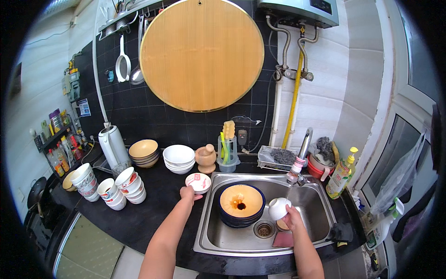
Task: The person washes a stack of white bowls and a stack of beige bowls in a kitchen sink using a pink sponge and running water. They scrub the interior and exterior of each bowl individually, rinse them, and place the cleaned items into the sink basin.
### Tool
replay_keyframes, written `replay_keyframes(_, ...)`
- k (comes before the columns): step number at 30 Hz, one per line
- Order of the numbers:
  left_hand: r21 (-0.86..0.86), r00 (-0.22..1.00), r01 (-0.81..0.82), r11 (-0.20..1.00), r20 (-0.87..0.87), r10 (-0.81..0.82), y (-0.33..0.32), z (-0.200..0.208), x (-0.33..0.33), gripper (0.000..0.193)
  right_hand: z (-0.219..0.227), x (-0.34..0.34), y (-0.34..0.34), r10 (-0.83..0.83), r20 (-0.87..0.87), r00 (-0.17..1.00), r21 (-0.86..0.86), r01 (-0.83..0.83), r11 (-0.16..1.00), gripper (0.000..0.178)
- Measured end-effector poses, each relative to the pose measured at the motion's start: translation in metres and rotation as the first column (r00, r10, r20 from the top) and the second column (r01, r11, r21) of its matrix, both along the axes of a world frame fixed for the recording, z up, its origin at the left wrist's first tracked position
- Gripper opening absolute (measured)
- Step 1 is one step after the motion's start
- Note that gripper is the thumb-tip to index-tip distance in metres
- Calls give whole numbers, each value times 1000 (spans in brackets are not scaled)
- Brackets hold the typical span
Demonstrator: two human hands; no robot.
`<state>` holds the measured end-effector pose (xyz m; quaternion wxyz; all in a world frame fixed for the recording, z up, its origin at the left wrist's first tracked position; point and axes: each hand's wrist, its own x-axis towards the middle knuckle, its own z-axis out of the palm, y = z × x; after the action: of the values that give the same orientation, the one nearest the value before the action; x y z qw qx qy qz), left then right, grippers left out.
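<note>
My left grip (189,193) is pinching a red-marked round white bowl (199,182) by its rim over the black surface (132,223); my right grip (292,217) is clamping a tilted plain white bowl (278,208) inside the rectangular steel sink (201,232)

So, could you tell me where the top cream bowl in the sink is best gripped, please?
Probably by the left of its dark rim, coming from the left: the top cream bowl sits open side up on a stack, rim exposed, while the right hand and white bowl crowd its right. Dark residue lies inside, so keep it level.
</note>
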<state>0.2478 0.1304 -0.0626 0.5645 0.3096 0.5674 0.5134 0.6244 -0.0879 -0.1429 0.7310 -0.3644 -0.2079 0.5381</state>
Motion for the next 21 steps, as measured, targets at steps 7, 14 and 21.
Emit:
replay_keyframes(7, 12, 996, -83, 996, 38, 83, 22, -22, 7, 31, -1, 3, -1, -50, -111, 993, -21, 48, 999, 33)
replay_keyframes(14, 431, 585, -302, 850, -621, 522, -21, -2, 3, 45, -3, 5, 0, -197, -322, 926, -25, 200, 980, 35)
replay_keyframes(21, 620, 790, 578, 531, -588, -174, -140, 22, 88, 14, 15, 1, -5, -237, -360, 902, 23, 263, 965, 36)
